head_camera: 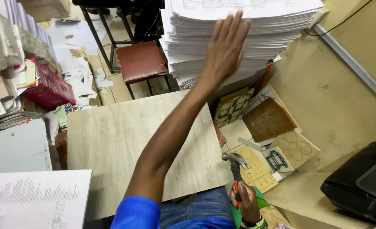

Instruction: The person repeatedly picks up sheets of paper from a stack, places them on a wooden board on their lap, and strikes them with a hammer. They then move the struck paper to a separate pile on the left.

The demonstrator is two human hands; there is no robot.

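Note:
My left hand (225, 47) is stretched out flat, fingers extended, against the side of a tall stack of white printed sheets (281, 29) at the top of the view; it holds nothing. My left arm, in a blue sleeve, crosses over a pale wooden board (107, 140) that lies in front of me. Low at the right, my right hand (246, 202) grips the dark and orange handle of a claw hammer (236, 161), whose metal head points up beside the board's right edge.
A red-seated stool (140, 60) stands behind the board. Flat wooden die boards (267, 121) lie on the floor to the right, near a black bag (364, 182). Paper piles, a pink box (47, 89) and a printed sheet (35, 199) crowd the left.

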